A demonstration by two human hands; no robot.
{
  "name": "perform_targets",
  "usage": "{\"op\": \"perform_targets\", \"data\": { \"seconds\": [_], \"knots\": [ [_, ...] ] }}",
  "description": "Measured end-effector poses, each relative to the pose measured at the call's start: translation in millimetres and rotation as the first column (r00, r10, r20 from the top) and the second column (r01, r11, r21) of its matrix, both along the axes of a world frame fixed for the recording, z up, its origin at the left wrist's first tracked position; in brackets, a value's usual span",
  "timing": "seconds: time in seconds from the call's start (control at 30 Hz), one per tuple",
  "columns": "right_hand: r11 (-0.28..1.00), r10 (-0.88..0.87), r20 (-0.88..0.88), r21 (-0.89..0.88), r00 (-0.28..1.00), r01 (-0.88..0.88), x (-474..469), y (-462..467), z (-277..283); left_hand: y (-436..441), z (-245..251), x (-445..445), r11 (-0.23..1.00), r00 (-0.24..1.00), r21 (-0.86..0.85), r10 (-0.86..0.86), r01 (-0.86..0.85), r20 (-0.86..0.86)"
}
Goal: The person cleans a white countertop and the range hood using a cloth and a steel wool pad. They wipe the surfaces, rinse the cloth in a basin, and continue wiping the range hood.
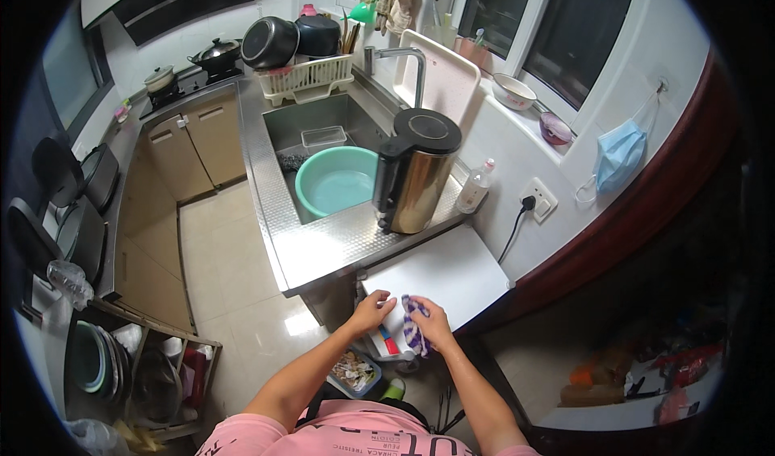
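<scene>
My right hand (427, 321) grips a crumpled purple-and-white striped cloth (413, 335). The cloth hangs over the front edge of a low white flat-topped stand (445, 274). My left hand (372, 312) is beside it, fingers parted around nothing, near the stand's left front corner. A red-and-blue sticker (387, 341) marks the stand's front, between my hands. Behind the stand, on the steel counter (327, 247), is a tall gold-coloured jug (421, 180) with a black lid and handle.
A green plastic basin (306, 192) sits in the steel sink (357, 108). A clear bottle (475, 186) stands by the wall, near a plugged-in cord (514, 232). Below my left arm is a waste bin (372, 368). A dish rack (315, 74) holds dark pots beyond the sink.
</scene>
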State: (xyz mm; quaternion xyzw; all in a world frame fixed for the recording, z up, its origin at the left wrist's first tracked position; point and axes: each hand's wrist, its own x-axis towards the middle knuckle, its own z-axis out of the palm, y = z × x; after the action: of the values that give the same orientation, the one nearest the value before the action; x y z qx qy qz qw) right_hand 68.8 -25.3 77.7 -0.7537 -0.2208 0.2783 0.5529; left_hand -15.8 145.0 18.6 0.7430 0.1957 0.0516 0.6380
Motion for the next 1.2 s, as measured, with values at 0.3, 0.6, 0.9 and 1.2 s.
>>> {"op": "perform_targets", "data": {
  "seconds": [0.3, 0.6, 0.9, 1.2],
  "knots": [
    [0.997, -0.009, 0.272, 0.075, 0.962, -0.012, -106, 122, 39, 60, 85, -76, 0.218, 1.0, -0.976, 0.007, -0.016, -0.015],
    [0.942, -0.279, 0.129, 0.228, 0.951, 0.246, -39, 128, 161, 168, 132, -104, 0.041, 0.965, -0.968, 0.079, 0.247, 0.25],
    [0.882, -0.451, 0.038, 0.173, 0.892, 0.439, 27, 160, 199, 250, 134, -92, 0.38, 0.985, -0.924, 0.145, 0.035, 0.097],
    [0.846, -0.534, -0.093, -0.08, 0.841, 0.528, 7, 98, 163, 311, 101, -31, 0.728, 0.97, 0.683, -0.117, -0.061, 0.211]
  ]
}}
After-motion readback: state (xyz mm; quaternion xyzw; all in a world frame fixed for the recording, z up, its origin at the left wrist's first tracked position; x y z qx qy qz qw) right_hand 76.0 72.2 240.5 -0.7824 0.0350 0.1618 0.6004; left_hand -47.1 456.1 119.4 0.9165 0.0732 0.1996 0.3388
